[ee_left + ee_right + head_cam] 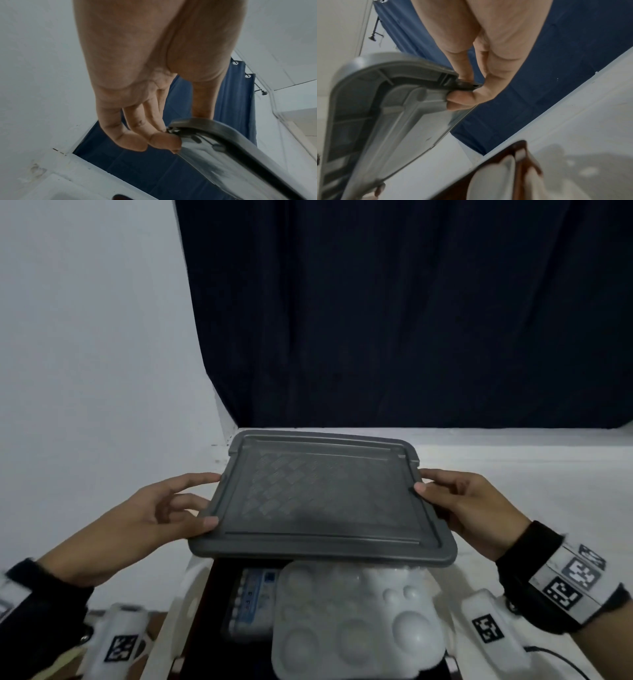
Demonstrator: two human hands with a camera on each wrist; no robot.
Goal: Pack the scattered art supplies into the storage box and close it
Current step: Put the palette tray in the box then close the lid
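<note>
Head view shows a grey lid (322, 498) held level in the air over the open box (191, 611), which sits on the white tabletop (513, 467). The left hand (144, 518) grips the lid's left edge, thumb on top near the front corner and fingers along the side. The right hand (469, 505) pinches the right edge, thumb on the rim and fingers underneath. Inside the box lie a white palette (356, 618) and, to its left, what looks like a pack of paint tubes (253, 601), though it is blurred. Left wrist view has the fingertips (164, 140) touching the lid's underside. Right wrist view shows the ribbed underside clamped between thumb and fingers. A dark curtain (394, 309) hangs behind.
</note>
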